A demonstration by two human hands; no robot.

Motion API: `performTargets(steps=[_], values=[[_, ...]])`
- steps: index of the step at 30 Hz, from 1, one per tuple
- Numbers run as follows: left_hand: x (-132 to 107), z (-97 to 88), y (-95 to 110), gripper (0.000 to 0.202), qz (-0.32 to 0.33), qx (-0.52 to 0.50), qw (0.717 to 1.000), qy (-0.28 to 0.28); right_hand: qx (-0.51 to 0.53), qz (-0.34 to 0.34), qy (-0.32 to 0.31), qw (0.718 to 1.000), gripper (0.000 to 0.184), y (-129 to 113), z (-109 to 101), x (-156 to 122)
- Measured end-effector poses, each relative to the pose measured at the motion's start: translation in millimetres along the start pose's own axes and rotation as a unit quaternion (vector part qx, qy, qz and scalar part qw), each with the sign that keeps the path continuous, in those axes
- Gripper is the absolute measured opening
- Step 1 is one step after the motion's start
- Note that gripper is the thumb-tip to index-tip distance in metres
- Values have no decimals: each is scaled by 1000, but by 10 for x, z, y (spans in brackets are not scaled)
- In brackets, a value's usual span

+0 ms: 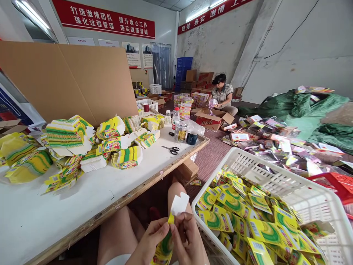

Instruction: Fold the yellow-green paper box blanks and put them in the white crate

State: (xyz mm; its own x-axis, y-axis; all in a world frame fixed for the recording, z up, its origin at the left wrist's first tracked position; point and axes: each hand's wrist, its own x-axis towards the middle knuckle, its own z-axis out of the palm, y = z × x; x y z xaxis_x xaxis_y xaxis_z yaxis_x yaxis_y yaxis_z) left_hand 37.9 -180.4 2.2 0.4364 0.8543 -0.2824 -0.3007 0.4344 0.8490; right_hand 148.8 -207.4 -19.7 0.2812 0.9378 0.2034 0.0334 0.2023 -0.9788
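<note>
Low in the picture, over my lap, both hands pinch one flat yellow-and-green carton (pixel 165 246) with a white flap sticking up. My left hand (pixel 150 241) grips its left side with curled fingers. My right hand (pixel 189 239) holds the right side, fingers closed on the card. To the right stands a white plastic basket (pixel 275 176) holding several folded cartons of the same print. Stacks of flat cartons (pixel 110 141) lie on the white table (pixel 91 198) to my left.
Scissors (pixel 171 149), bottles and a jar (pixel 180 130) sit on the table's far end. A cardboard sheet (pixel 82 81) stands behind it. A seated person (pixel 223 94) works by boxes at the back. Loose packets (pixel 270 136), green sacks and a red crate (pixel 339 184) lie at the right.
</note>
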Motion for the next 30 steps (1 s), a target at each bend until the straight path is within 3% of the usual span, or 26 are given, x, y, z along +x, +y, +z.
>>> performTargets(steps=[3,7,11,15,18,23,30], values=[[31,32,22,48,9,-60,998,-20,5,-14,31,999,23,22,-48,19],[41,14,0,52,30,-43,996,71,-58,-23,79,995,43,43,-105,65],[57,-9,-49,49,83,32,991,101,-59,25,3,998,34,119,-112,80],[88,-38,-92,45,115,145,979,88,-68,20,11,997,43,214,-159,94],[94,-78,-101,46,131,191,970,77,-48,30,23,998,33,199,-228,127],[22,-118,-2,71,117,150,981,24,35,29,-16,999,36,69,-350,171],[-67,-116,169,58,47,83,992,-83,-12,21,-98,995,29,-76,-460,243]])
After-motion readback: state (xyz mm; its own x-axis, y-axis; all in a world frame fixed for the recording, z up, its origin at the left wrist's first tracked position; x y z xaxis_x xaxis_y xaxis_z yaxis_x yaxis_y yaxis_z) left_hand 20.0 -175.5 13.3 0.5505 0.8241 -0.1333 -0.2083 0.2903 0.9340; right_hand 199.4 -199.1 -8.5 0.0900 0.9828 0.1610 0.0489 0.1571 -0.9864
